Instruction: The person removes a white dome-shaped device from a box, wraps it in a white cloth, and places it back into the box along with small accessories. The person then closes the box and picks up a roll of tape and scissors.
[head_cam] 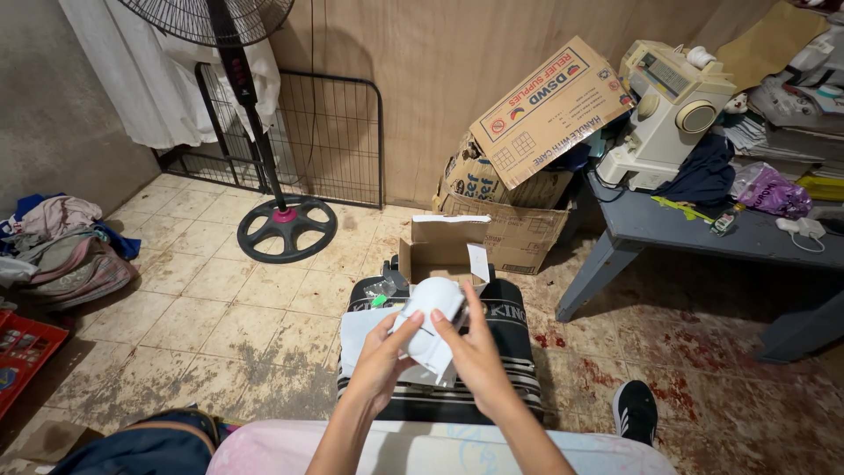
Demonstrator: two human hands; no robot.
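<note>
Carefully, both hands are holding a white device above the striped stool.
The left hand (380,352) and right hand (472,345) are gripping the device (432,318) from its sides, in front of the open box (442,251); I think it may be slipping onto the tiles, because only fingertips are closing on smooth plastic.

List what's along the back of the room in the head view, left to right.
Pile of clothes → standing fan → wire panel → stacked cardboard boxes → sewing machine → purple bag.
</note>
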